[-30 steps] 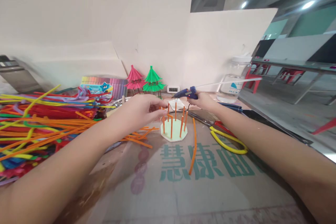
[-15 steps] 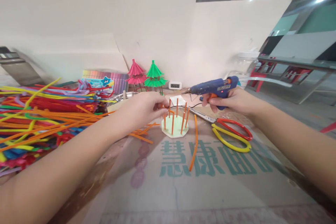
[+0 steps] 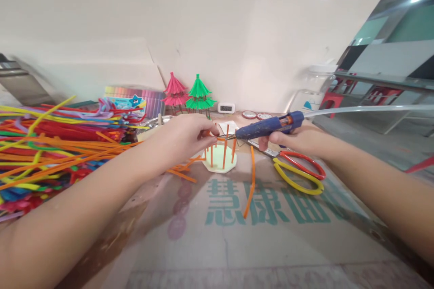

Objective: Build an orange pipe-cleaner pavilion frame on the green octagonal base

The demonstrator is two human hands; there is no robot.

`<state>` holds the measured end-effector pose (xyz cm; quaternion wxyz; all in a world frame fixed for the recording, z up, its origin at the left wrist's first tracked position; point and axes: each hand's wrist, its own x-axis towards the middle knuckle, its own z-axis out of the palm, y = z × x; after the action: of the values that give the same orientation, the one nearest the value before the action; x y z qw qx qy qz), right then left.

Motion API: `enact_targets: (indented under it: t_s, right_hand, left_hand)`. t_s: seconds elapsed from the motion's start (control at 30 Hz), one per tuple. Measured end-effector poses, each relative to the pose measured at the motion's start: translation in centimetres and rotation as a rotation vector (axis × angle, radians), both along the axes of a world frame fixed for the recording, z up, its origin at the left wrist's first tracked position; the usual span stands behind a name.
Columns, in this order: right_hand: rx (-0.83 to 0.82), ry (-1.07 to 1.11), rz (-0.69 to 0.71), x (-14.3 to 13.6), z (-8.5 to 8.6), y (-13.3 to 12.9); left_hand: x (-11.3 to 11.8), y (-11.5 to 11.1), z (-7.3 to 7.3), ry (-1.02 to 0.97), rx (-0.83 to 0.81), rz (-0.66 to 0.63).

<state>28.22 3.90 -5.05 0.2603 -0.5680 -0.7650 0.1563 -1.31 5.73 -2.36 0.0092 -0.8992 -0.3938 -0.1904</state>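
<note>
My right hand (image 3: pixel 300 139) is wrapped round a blue hot glue gun (image 3: pixel 261 128), a long clear glue stick (image 3: pixel 359 108) running out of its back. The nozzle points left, at the tops of several orange pipe cleaner posts (image 3: pixel 224 156). These posts stand upright round the edge of a pale green, many-sided base (image 3: pixel 217 168) on the table. Closed at the posts' upper ends, my left hand (image 3: pixel 193 135) pinches a short orange pipe cleaner piece (image 3: pixel 221 139) lying across the top. Its fingertips are partly hidden.
Red-and-yellow-handled scissors (image 3: pixel 300 176) lie right of the base, and a loose orange pipe cleaner (image 3: pixel 252 185) before them. Piled pipe cleaners (image 3: pixel 64 153) fill the left. Behind stand a pink tree (image 3: pixel 175 90), a green tree (image 3: pixel 198 92) and a small digital clock (image 3: pixel 226 108).
The glue gun has moved left and tilted, bringing its nozzle to the post tops by my left fingers. The base has shifted slightly left; my left hand keeps its pinch.
</note>
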Motion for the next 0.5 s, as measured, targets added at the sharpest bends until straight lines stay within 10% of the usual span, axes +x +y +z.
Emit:
enact_targets:
  t_s: [0.5]
  right_hand:
    - [-0.06,-0.069,0.08,-0.01,0.14,0.14]
  left_hand:
    - [-0.01,0.25,-0.3,0.031,0.059,-0.061]
